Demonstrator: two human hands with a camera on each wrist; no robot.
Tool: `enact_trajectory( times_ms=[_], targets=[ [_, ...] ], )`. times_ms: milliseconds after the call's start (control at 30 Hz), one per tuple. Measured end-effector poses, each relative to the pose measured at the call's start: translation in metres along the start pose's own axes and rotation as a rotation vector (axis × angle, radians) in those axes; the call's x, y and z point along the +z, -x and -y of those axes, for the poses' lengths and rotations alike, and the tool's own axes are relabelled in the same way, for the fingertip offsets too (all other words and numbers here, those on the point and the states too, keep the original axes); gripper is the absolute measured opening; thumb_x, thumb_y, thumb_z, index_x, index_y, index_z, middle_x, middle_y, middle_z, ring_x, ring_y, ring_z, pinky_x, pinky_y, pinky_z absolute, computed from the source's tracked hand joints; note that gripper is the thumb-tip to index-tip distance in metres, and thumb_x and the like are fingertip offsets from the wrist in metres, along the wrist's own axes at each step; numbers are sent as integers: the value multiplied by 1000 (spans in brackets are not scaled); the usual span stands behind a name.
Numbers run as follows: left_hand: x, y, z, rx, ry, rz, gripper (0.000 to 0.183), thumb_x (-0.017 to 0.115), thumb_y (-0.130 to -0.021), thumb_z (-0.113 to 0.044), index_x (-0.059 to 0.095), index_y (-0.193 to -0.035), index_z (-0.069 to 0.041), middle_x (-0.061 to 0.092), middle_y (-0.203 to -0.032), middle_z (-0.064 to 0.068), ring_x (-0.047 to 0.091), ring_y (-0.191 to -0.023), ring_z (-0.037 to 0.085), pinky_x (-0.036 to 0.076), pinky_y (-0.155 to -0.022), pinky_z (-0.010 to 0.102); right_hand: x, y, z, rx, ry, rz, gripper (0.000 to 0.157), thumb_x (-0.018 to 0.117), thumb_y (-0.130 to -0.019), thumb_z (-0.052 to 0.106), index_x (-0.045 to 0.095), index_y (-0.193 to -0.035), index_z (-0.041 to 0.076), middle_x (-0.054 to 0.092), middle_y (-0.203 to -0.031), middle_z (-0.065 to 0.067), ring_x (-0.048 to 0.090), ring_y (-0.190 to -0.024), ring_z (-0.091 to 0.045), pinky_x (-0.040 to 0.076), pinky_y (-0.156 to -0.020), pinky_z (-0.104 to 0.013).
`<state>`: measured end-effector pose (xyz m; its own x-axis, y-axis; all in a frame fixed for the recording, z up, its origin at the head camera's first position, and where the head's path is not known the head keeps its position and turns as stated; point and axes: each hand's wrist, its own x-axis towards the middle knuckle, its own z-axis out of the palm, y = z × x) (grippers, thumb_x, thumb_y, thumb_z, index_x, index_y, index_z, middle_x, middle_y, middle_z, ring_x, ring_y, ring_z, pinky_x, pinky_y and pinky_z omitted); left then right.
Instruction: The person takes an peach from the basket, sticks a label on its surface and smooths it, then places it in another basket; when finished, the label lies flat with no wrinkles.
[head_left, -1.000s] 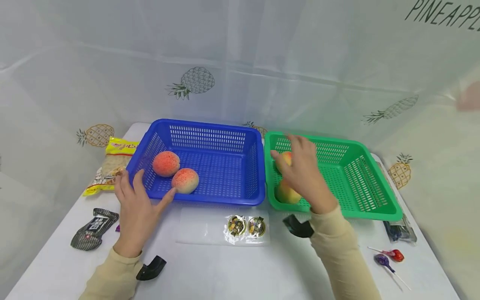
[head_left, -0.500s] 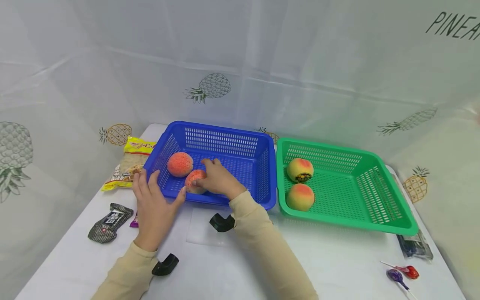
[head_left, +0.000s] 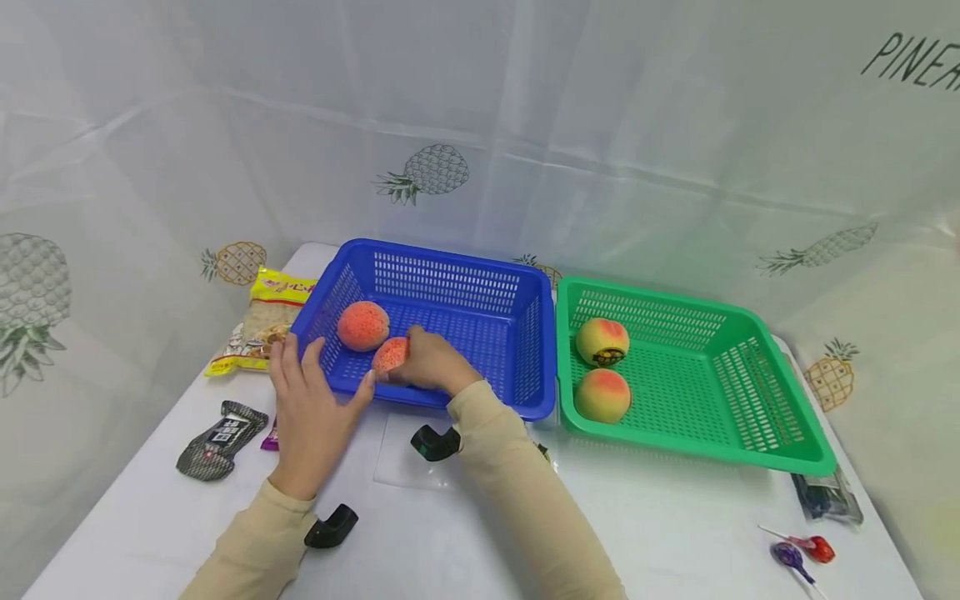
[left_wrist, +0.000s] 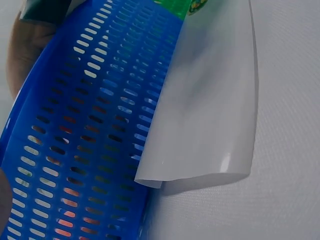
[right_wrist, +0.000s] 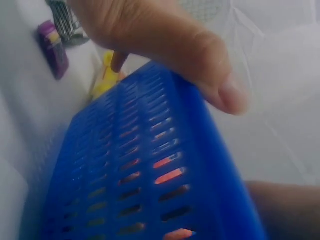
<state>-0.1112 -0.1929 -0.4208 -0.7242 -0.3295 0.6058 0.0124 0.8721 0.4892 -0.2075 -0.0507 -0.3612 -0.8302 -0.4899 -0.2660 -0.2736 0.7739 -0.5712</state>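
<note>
In the blue basket lie two reddish peaches. My right hand reaches over the front wall and grips the nearer peach, partly covering it. The other peach rests just behind and to the left. My left hand stays at the basket's front left corner, fingers spread, its thumb at the rim. In the right wrist view the left hand shows over the rim, with peach colour behind the slots. Two yellow-red peaches, one in front of the other, sit in the green basket.
On the left are a yellow snack bag, a black netted packet and a purple packet. A clear plastic sheet lies before the blue basket. Two lollipops and a dark packet are at the right.
My right hand has moved left from the green basket to the blue one and taken hold of the nearer reddish peach. The left hand has stayed at the corner.
</note>
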Motion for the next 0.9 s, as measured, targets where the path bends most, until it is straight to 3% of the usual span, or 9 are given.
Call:
enact_trajectory(
  times_ms=[200, 367, 533, 700, 900],
  targets=[
    [2, 0, -3, 26, 3, 3, 82, 59, -72, -55, 36, -125, 3, 23, -137, 28, 10, -132, 38, 29, -94, 58, -28, 24, -14, -120, -147, -138, 70, 73, -68, 39, 40, -123, 11, 56, -95, -1, 55, -80, -13, 48, -65, -27],
    [-1, -1, -3, -26, 0, 19, 81, 61, -71, -55, 36, -125, 0, 22, -139, 25, 8, -133, 34, 30, -94, 58, -59, 65, -28, -168, -283, -185, 67, 71, -69, 44, 39, -125, 24, 55, -99, 5, 55, -85, -14, 49, -63, -28],
    [0, 0, -2, -33, 4, 23, 80, 61, -71, -54, 36, -124, 0, 22, -139, 24, 7, -133, 34, 30, -94, 58, -77, 117, -46, -144, -284, -218, 63, 68, -68, 51, 40, -122, 33, 54, -102, 10, 53, -90, -13, 48, -63, -30],
    [2, -2, -1, -27, 14, 8, 78, 61, -72, -52, 36, -124, 0, 21, -139, 24, 6, -134, 34, 27, -96, 58, -74, 163, -66, -155, -279, -167, 62, 69, -69, 48, 40, -122, 33, 55, -103, 12, 54, -87, -14, 50, -65, -28],
    [1, -2, -2, -34, 58, 8, 76, 62, -72, -48, 35, -125, 1, 18, -140, 21, 2, -134, 31, 20, -102, 55, -42, 206, -93, -83, -259, -88, 59, 69, -68, 51, 43, -118, 34, 56, -96, 15, 54, -83, -11, 49, -64, -23]
  ],
)
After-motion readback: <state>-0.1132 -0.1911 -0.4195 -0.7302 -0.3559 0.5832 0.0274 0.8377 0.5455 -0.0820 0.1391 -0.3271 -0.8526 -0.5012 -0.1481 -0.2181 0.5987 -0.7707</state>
